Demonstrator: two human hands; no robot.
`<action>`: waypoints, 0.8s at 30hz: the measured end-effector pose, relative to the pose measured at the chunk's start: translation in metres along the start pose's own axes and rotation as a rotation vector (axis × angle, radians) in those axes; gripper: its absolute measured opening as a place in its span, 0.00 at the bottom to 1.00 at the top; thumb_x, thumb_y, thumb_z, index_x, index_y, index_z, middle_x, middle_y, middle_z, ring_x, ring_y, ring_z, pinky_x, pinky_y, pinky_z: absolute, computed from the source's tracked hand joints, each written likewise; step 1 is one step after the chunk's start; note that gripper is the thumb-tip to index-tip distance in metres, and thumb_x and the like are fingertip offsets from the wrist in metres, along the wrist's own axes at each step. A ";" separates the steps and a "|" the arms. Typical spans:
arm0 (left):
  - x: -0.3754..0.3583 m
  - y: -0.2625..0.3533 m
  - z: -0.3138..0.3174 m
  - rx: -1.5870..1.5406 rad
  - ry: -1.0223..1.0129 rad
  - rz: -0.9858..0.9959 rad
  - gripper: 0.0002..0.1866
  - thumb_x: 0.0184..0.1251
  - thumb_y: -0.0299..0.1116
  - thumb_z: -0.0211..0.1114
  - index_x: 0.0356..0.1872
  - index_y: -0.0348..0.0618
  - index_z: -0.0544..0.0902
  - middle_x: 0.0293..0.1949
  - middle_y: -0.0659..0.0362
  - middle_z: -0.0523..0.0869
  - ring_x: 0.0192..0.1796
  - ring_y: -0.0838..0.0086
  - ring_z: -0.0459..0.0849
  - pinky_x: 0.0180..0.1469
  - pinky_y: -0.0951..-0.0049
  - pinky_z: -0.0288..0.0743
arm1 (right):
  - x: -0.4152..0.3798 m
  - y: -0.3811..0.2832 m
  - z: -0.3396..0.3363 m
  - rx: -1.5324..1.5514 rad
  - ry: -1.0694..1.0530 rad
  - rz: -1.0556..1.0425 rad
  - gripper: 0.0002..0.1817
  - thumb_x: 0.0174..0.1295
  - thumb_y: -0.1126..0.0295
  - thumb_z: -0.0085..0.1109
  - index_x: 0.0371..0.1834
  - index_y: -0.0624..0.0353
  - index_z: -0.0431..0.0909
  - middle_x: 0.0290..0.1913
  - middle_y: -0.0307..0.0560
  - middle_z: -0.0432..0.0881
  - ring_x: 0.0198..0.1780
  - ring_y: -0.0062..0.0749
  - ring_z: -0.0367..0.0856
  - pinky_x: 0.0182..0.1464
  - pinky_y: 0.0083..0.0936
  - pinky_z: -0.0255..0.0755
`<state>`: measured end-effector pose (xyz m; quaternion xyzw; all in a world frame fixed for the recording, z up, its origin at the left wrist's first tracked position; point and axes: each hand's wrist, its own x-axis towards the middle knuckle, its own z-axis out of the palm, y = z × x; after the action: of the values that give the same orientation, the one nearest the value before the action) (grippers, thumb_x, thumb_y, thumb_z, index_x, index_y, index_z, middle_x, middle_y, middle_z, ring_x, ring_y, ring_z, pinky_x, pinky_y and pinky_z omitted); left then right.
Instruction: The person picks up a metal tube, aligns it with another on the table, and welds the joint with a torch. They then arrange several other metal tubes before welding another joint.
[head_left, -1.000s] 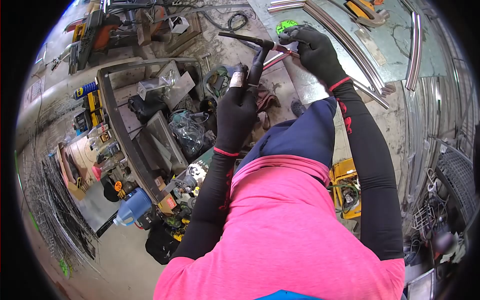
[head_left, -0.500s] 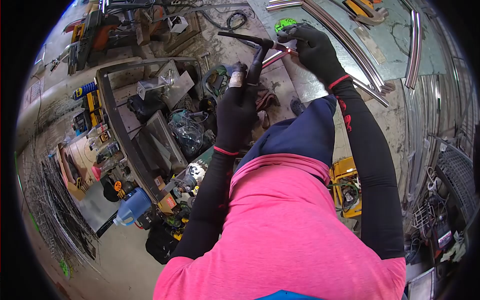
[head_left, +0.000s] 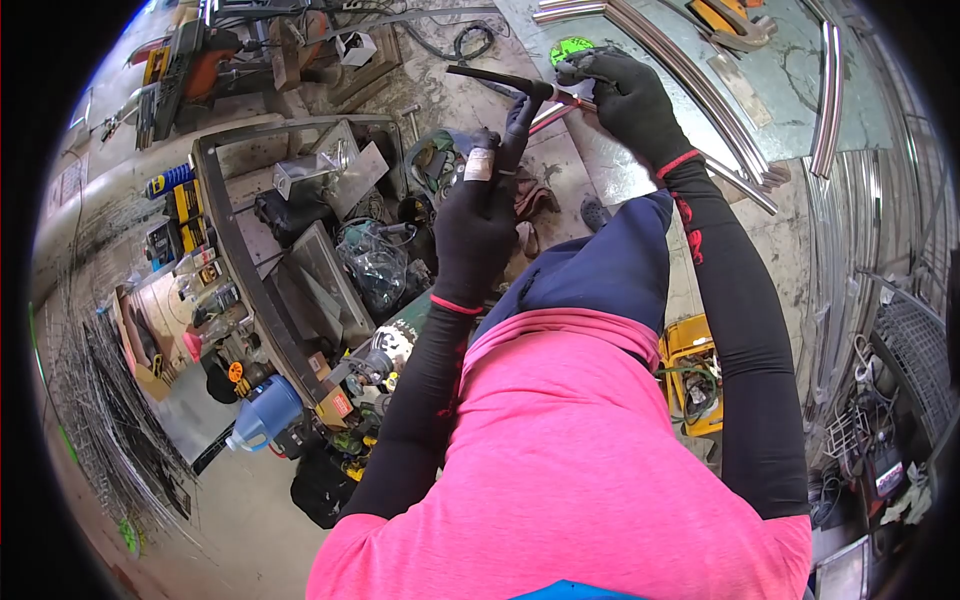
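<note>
My left hand point(head_left: 472, 225), in a black glove with pale tape round one finger, is closed on the handle of a black TIG welding torch point(head_left: 520, 112). The torch's nozzle points right, at the end of a shiny metal tube point(head_left: 548, 119) with a reddish tint around it. Just right of the nozzle is my right hand point(head_left: 632, 108), also black-gloved, with its thumb and fingers pinched together over the metal. Whatever lies between those fingertips is too small to make out. A bright green round object point(head_left: 570, 48) sits just beyond them.
Curved metal tubes point(head_left: 690, 85) lie on the metal sheet at right, near an orange clamp-like tool point(head_left: 725, 20). To the left, a dark metal frame point(head_left: 235, 240) surrounds scrap and bags. A blue jug point(head_left: 268, 410) and a yellow case point(head_left: 690, 350) are lower down.
The torch has shifted slightly right and down with my left hand. The bright glowing spot at its nozzle has dimmed. My right hand stays almost in place.
</note>
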<state>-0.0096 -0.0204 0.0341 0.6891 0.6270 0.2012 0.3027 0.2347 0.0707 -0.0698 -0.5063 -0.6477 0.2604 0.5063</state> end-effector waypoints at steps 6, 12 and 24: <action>-0.004 -0.015 0.009 0.143 0.071 0.212 0.25 0.83 0.33 0.65 0.77 0.41 0.78 0.52 0.41 0.92 0.49 0.42 0.92 0.50 0.53 0.86 | 0.000 -0.005 -0.005 0.014 -0.017 -0.056 0.16 0.68 0.81 0.57 0.50 0.56 0.93 0.51 0.51 0.94 0.53 0.48 0.92 0.61 0.39 0.84; -0.009 -0.013 0.011 0.041 0.007 0.043 0.31 0.84 0.29 0.63 0.84 0.40 0.68 0.62 0.42 0.90 0.54 0.52 0.94 0.55 0.61 0.86 | -0.001 -0.004 -0.002 0.111 0.061 0.050 0.20 0.69 0.84 0.52 0.54 0.58 0.92 0.54 0.51 0.94 0.57 0.44 0.93 0.64 0.34 0.83; -0.061 -0.072 -0.015 -0.789 0.189 -0.553 0.14 0.83 0.38 0.64 0.62 0.46 0.79 0.40 0.63 0.86 0.31 0.79 0.83 0.29 0.79 0.74 | -0.106 -0.061 -0.112 0.112 0.568 0.190 0.23 0.80 0.79 0.58 0.75 0.71 0.72 0.73 0.63 0.80 0.72 0.51 0.83 0.76 0.43 0.77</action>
<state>-0.0809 -0.0754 0.0034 0.3084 0.6870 0.3972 0.5246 0.3107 -0.0681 -0.0206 -0.5883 -0.4146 0.1899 0.6678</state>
